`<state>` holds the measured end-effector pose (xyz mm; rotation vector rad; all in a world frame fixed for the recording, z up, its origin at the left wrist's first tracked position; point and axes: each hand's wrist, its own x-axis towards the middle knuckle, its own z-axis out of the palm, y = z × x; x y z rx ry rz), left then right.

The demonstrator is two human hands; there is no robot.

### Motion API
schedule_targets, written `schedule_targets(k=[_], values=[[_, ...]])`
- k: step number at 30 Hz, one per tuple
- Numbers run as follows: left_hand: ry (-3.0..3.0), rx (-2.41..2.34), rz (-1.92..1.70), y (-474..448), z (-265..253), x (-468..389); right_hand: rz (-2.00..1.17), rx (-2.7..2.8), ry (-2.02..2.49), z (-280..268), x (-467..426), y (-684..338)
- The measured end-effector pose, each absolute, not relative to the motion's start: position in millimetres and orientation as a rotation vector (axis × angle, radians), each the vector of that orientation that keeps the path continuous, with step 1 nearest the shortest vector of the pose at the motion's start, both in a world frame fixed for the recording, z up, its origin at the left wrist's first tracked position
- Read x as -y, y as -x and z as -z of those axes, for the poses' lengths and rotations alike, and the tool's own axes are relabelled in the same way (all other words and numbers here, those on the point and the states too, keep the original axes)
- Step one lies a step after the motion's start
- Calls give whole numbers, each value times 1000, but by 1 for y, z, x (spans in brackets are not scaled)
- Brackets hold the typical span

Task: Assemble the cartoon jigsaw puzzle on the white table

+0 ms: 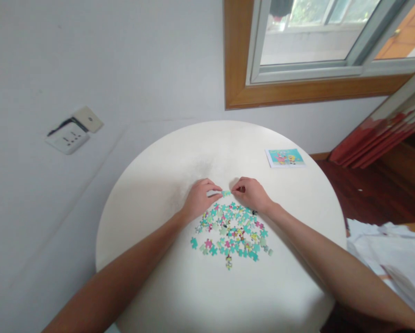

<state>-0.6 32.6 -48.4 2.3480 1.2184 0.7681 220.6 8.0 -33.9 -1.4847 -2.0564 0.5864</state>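
Note:
Between my two hands lies a small teal and yellow-green strip of jigsaw puzzle pieces [226, 194], flat on the table just beyond a loose heap. My left hand [199, 200] has thumb and fingers pinched at the strip's left end. At its right end, my right hand [252, 192] pinches with its fingertips, the other fingers curled in. Nearer to me spread many loose puzzle pieces [228, 229], mostly teal with some pink, yellow and pale green. One patterned piece [228, 262] sits apart at the near edge of the heap.
A round white table [152, 185] carries everything. At its far right lies a picture card [285, 158] with cartoon figures on teal. A wall with sockets [69, 138] stands left, a window behind. White papers [391, 249] and a red-white curtain [377, 129] are to the right.

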Motion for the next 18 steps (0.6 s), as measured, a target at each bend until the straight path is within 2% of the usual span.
schedule_targets(k=[18], values=[[-2341, -1227, -781, 0, 48, -32, -497, 2093, 1494, 38, -8, -212]])
